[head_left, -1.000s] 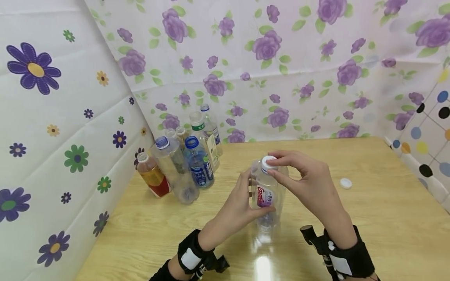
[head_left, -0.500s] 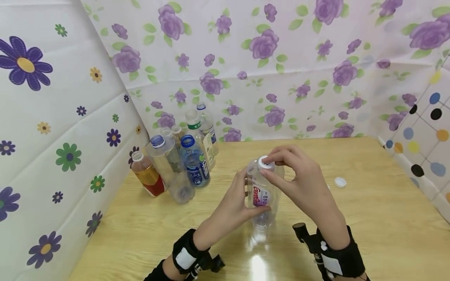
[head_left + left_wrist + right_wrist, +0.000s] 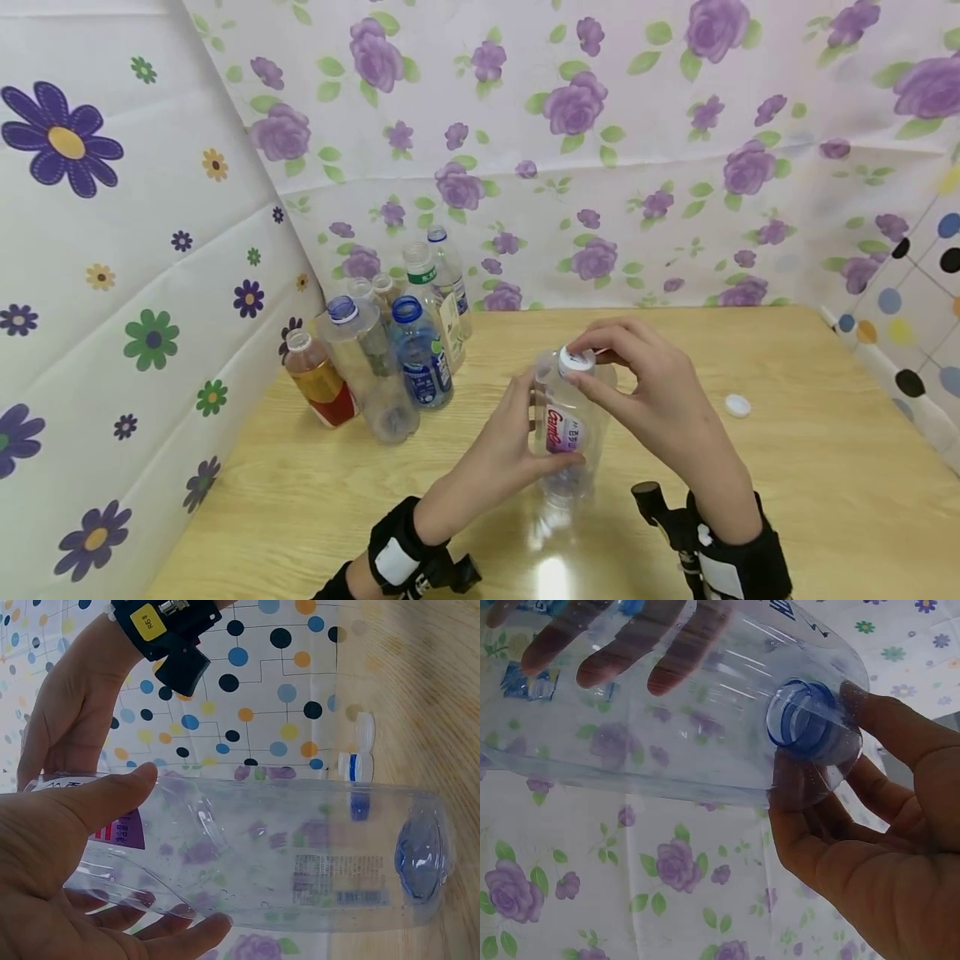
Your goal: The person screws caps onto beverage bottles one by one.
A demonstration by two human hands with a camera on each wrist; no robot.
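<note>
Here, left hand [image 3: 507, 454] round clear bottle [image 3: 576, 425], right hand [image 3: 654, 383] pinching white cap [image 3: 575, 362].

Head view: white cap [image 3: 576, 361] partly covered by the right hand [image 3: 654, 379]; far fingers of the left hand [image 3: 516, 447] partly hidden behind the clear bottle [image 3: 594, 417], small print on its label [image 3: 562, 430] illegible; rear bottle [image 3: 384, 288] mostly masked by nearer bottles [image 3: 423, 362]. Left wrist view: left hand cropped at the left edge. Right wrist view: clear bottle cropped at left and top, base excluded.
</note>
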